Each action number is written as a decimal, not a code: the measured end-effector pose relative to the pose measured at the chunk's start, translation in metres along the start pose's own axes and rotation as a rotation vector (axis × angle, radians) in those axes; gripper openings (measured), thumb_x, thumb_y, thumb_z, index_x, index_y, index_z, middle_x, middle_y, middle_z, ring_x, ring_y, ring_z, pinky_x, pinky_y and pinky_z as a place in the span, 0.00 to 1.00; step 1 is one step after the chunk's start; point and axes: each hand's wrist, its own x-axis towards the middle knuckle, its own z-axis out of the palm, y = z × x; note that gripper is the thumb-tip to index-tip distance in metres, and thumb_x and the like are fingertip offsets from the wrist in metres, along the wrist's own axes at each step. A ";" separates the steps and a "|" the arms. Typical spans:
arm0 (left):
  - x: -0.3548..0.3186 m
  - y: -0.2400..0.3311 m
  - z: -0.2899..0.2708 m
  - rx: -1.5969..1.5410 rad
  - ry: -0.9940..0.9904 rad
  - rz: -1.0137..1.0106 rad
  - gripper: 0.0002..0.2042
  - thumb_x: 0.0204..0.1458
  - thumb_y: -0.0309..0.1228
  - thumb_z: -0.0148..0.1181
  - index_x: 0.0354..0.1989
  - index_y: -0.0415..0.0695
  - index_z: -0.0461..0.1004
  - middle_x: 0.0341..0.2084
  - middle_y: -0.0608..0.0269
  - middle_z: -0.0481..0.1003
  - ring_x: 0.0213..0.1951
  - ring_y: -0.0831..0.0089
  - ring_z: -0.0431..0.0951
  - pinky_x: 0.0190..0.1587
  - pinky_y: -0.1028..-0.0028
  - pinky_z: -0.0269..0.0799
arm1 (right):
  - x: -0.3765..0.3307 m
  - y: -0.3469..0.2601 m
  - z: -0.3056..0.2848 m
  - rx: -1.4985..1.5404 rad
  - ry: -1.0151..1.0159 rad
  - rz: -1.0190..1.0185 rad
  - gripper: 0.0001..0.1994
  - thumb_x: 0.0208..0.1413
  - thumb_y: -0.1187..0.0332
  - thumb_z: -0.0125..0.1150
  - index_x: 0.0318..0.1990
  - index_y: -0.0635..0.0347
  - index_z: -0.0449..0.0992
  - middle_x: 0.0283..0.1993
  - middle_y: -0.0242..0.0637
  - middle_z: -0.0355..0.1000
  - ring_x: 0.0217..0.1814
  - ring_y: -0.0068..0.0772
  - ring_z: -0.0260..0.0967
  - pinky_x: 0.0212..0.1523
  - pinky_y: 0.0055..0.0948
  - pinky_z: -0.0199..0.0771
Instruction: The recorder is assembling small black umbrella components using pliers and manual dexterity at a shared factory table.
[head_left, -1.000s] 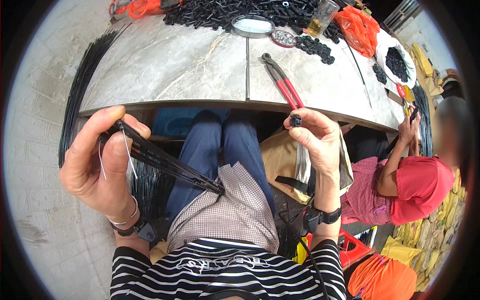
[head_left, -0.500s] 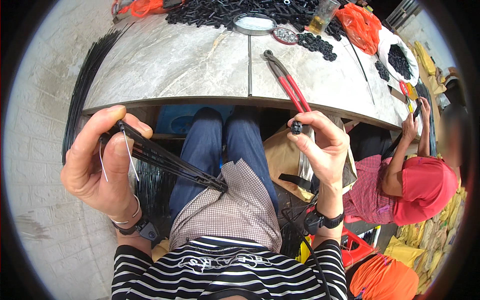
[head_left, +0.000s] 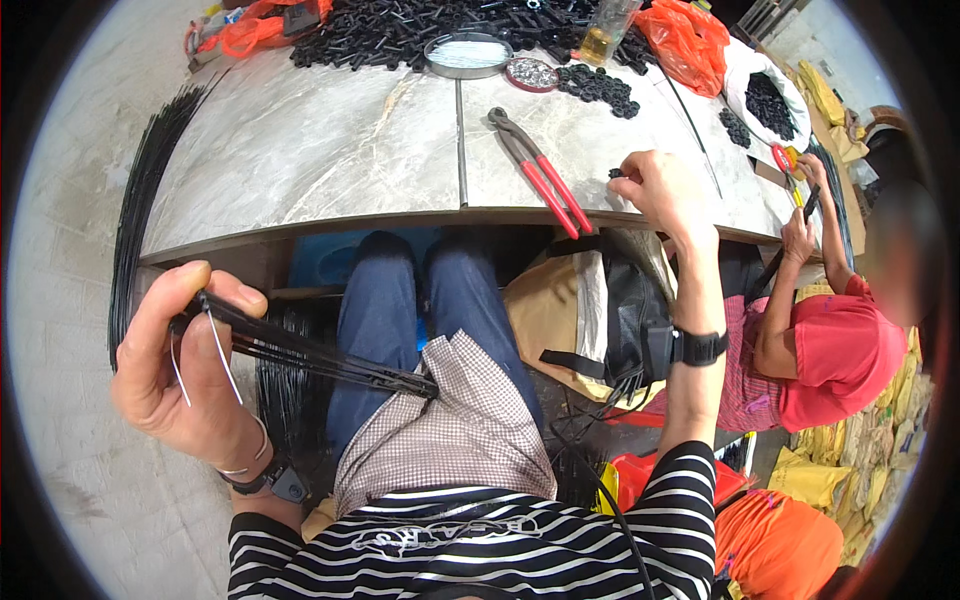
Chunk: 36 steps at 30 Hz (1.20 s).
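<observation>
My left hand (head_left: 185,375) is closed around a bundle of thin black rods (head_left: 310,355), held low at the left, with the bundle's far end resting on my lap near a checked cloth (head_left: 450,420). A thin white strand loops over that hand's fingers. My right hand (head_left: 665,190) is up at the front edge of the grey stone table (head_left: 320,150), pinching a small black piece (head_left: 616,174) between thumb and fingertips. Red-handled pliers (head_left: 545,175) lie on the table just left of that hand.
A heap of small black parts (head_left: 400,30), a round metal tin (head_left: 468,52), a small dish (head_left: 532,73) and orange bags (head_left: 690,30) sit at the table's far side. Long black rods (head_left: 140,200) hang off its left edge. A person in a red cap (head_left: 840,350) sits at right.
My right hand has risen from below the table edge to the tabletop, carrying the small black piece. My left hand with the rod bundle has stayed in place.
</observation>
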 end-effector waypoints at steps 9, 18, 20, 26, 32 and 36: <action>-0.002 -0.008 -0.003 -0.050 0.049 -0.049 0.13 0.51 0.22 0.56 0.45 0.31 0.72 0.26 0.50 0.75 0.28 0.67 0.75 0.33 0.76 0.70 | -0.005 0.029 0.039 0.370 -0.007 0.180 0.14 0.44 0.65 0.66 0.37 0.65 0.79 0.28 0.43 0.76 0.31 0.31 0.75 0.36 0.29 0.73; 0.003 -0.006 0.006 -0.035 0.009 -0.028 0.13 0.52 0.24 0.57 0.45 0.31 0.72 0.26 0.50 0.75 0.28 0.68 0.75 0.32 0.77 0.69 | -0.021 0.050 0.058 0.606 0.172 0.115 0.12 0.51 0.75 0.58 0.44 0.65 0.76 0.34 0.39 0.75 0.36 0.27 0.73 0.39 0.25 0.72; 0.002 -0.003 0.003 -0.011 0.011 -0.034 0.13 0.52 0.25 0.57 0.45 0.31 0.72 0.25 0.50 0.75 0.28 0.68 0.75 0.32 0.77 0.69 | -0.017 0.042 0.059 0.609 0.169 0.095 0.13 0.52 0.76 0.58 0.46 0.64 0.75 0.34 0.34 0.73 0.34 0.23 0.69 0.37 0.23 0.70; 0.002 -0.003 0.006 -0.013 -0.007 -0.011 0.13 0.53 0.24 0.55 0.45 0.31 0.72 0.25 0.50 0.75 0.28 0.67 0.75 0.32 0.75 0.70 | -0.019 0.038 0.059 0.563 0.198 0.059 0.14 0.50 0.77 0.57 0.46 0.61 0.75 0.35 0.40 0.73 0.32 0.32 0.71 0.37 0.27 0.70; 0.003 -0.008 0.004 -0.059 -0.060 0.015 0.13 0.56 0.23 0.52 0.48 0.31 0.71 0.28 0.51 0.74 0.32 0.69 0.74 0.36 0.76 0.67 | -0.023 0.041 0.062 0.432 0.227 0.045 0.11 0.50 0.76 0.55 0.42 0.62 0.77 0.35 0.44 0.72 0.38 0.41 0.72 0.42 0.34 0.70; 0.002 -0.006 0.003 -0.011 -0.004 0.006 0.13 0.51 0.21 0.51 0.45 0.29 0.71 0.24 0.48 0.74 0.28 0.66 0.74 0.34 0.74 0.69 | -0.024 0.026 0.057 0.439 0.199 0.032 0.09 0.50 0.76 0.55 0.37 0.62 0.79 0.34 0.44 0.72 0.40 0.43 0.71 0.44 0.35 0.70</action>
